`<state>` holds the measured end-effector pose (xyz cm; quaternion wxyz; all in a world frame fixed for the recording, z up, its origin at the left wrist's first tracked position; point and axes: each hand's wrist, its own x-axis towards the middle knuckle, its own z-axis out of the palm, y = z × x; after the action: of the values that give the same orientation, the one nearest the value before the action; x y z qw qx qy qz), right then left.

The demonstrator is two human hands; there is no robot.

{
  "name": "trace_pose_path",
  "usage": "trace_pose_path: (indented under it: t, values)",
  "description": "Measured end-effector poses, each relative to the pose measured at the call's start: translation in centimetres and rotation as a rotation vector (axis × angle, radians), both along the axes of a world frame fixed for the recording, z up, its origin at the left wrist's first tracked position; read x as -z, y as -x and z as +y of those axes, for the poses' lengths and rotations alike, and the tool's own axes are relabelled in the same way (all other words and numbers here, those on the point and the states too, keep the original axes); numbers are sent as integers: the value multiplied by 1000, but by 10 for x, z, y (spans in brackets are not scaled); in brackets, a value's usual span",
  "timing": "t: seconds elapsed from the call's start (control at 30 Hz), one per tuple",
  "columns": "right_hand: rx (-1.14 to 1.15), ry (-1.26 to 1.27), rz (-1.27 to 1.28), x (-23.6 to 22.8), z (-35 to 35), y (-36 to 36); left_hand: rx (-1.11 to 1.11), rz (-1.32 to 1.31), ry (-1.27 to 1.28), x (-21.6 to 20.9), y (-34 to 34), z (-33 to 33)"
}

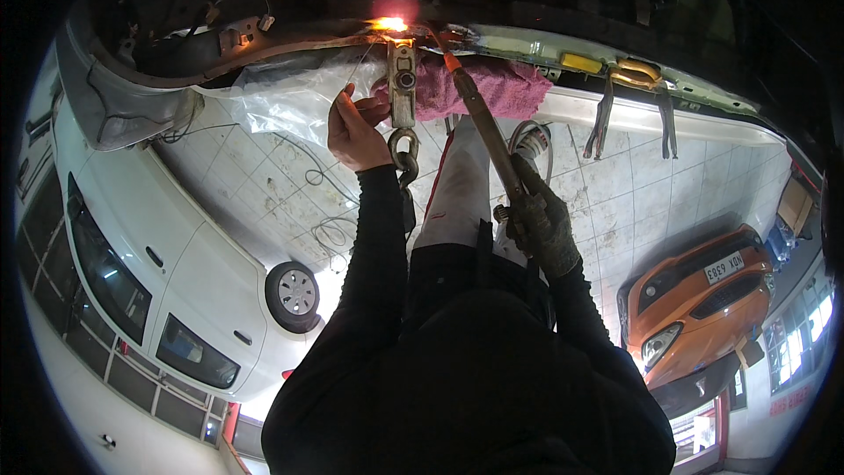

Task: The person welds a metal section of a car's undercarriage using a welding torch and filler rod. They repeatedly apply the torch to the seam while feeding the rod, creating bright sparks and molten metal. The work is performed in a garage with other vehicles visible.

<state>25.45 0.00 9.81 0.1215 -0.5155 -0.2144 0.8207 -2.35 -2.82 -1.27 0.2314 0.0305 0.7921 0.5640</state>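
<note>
Head view: my right hand, in a dark work glove, is wrapped tight around the handle of the welding torch. Torch runs up and to the left from my fist; its orange tip sits right at the glowing spot on the car body seam.

My left hand is bare, fingers pinched together on a thin filler rod that angles up toward the same glow. Rod is thin, hard to follow all the way to the flame.

Just right of that hand a metal pull clamp bites the seam below the glow, with a chain hanging off it, close to my wrist; can't tell if it touches.

Pink rag is bunched against the panel edge behind the torch. Clear plastic sheet is draped left of the clamp. Two locking pliers are gripped on the seam further right, handles hanging down.

Around: white car at left, orange car at right, tiled floor between.
</note>
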Motion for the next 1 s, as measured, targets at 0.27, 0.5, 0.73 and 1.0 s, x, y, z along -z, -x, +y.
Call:
trace_pose_path:
  t: [0.27, 0.5, 0.73, 1.0]
  values:
    - [32, 31, 1, 0, -1, 2, -8, 0, -6, 1, 0, -1]
    - [-26, -9, -17, 5, -3, -3, -21, -8, -17, 2, 0, -2]
    - [-31, -72, -48, 2, -2, 2, -6, 1, 0, 2, 1, -1]
    - [-36, -48, -58, 0, -1, 2, -11, -13, 8, 0, 0, 1]
